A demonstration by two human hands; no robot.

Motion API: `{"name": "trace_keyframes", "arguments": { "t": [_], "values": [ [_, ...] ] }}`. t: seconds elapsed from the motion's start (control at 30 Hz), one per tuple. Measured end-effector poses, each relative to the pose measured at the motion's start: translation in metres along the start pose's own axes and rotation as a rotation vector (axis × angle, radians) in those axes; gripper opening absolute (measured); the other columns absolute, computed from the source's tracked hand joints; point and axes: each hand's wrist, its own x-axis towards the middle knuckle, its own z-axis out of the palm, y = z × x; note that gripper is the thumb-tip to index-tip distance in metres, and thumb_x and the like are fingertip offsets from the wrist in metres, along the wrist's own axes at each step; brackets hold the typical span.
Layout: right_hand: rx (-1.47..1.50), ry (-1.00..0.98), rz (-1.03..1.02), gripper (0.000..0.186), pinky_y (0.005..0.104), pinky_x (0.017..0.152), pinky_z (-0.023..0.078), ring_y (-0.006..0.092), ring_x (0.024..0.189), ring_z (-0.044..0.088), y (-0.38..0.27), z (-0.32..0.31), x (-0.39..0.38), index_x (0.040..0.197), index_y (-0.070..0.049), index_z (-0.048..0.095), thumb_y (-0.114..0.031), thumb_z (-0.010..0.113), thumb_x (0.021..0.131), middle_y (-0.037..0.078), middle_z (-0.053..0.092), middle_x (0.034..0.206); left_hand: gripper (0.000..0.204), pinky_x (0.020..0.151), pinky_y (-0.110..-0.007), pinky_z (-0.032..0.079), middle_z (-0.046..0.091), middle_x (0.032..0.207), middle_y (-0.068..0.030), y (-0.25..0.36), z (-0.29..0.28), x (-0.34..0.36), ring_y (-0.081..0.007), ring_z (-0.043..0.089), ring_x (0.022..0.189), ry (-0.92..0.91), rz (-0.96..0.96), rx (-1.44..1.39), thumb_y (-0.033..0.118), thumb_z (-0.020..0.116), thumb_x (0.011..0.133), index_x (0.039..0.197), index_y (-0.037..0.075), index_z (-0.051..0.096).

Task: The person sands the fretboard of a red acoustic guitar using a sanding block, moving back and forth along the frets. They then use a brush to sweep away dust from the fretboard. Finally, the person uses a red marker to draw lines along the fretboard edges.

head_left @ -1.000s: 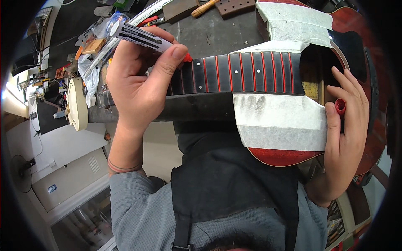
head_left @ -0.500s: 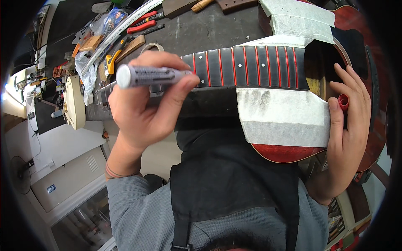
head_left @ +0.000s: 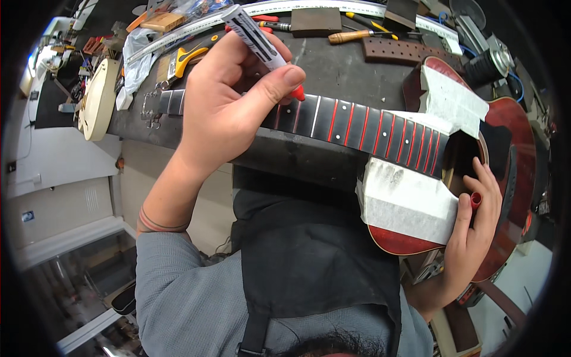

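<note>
My left hand (head_left: pixel 223 113) is closed around a white-barrelled paint marker (head_left: pixel 253 37) with a red tip. The tip is at the far edge of the guitar's dark fretboard (head_left: pixel 351 126); whether it touches is unclear. Frets toward the soundhole are coloured red, while one silver fret stands just right of the tip. My right hand (head_left: pixel 479 217) rests on the guitar beside the soundhole, a small red cap (head_left: pixel 476 200) held between thumb and fingers. Pale masking tape (head_left: pixel 404 193) covers the red guitar body (head_left: pixel 404 241) on both sides of the fretboard.
The dark workbench (head_left: pixel 321 65) carries a long steel ruler (head_left: pixel 267 8), a yellow-handled brush (head_left: pixel 190 58), a wooden-handled tool (head_left: pixel 350 37) and a drilled brown block (head_left: pixel 410 53). A cream guitar body (head_left: pixel 100 98) stands at the left. Shelving is below left.
My left hand has shifted along the fretboard toward the headstock, and the marker is steeper, its tip now visible. The whole view has turned. My right hand still holds the cap by the soundhole.
</note>
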Motion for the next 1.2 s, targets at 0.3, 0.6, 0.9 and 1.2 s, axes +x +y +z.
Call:
{"name": "trace_keyframes", "arguments": {
  "t": [0.3, 0.6, 0.9, 1.2],
  "values": [
    [-0.053, 0.069, 0.044, 0.025, 0.0511, 0.129, 0.031, 0.0358, 0.152, 0.05, 0.003, 0.003, 0.008, 0.122, -0.001, 0.068, -0.016, 0.053, 0.112, 0.016, 0.058, 0.161, 0.023, 0.082, -0.027, 0.061, 0.074, 0.099, -0.0074, -0.01, 0.006, 0.007, -0.0121, 0.073, 0.091, -0.053, 0.003, 0.047, 0.002, 0.075, 0.103, 0.121, -0.004, 0.063],
    [-0.031, 0.052, 0.12, 0.025, 0.0519, 0.134, 0.024, 0.0342, 0.157, 0.046, 0.008, 0.012, 0.011, 0.125, 0.0, 0.067, -0.014, 0.051, 0.112, 0.017, 0.053, 0.166, 0.025, 0.086, -0.029, 0.06, 0.075, 0.103, -0.0119, -0.006, 0.012, 0.015, -0.0152, 0.074, 0.093, -0.143, 0.107, 0.183, -0.004, 0.075, 0.1, 0.121, -0.007, 0.062],
    [-0.109, 0.042, 0.117, 0.027, 0.0522, 0.133, 0.029, 0.0318, 0.157, 0.047, 0.009, 0.014, 0.009, 0.126, -0.002, 0.068, -0.019, 0.052, 0.114, 0.012, 0.054, 0.166, 0.024, 0.086, -0.029, 0.06, 0.075, 0.104, -0.0112, -0.006, 0.013, 0.017, -0.0156, 0.074, 0.093, -0.157, 0.162, 0.259, -0.005, 0.076, 0.099, 0.119, -0.007, 0.064],
    [-0.206, 0.043, 0.076, 0.03, 0.0502, 0.132, 0.031, 0.0291, 0.152, 0.053, 0.017, 0.014, 0.006, 0.129, -0.005, 0.069, -0.023, 0.051, 0.114, 0.009, 0.057, 0.164, 0.023, 0.084, -0.031, 0.058, 0.074, 0.107, -0.0148, -0.006, 0.01, 0.013, -0.0186, 0.072, 0.093, -0.213, 0.327, 0.409, -0.006, 0.079, 0.096, 0.115, -0.008, 0.066]
  ]
}}
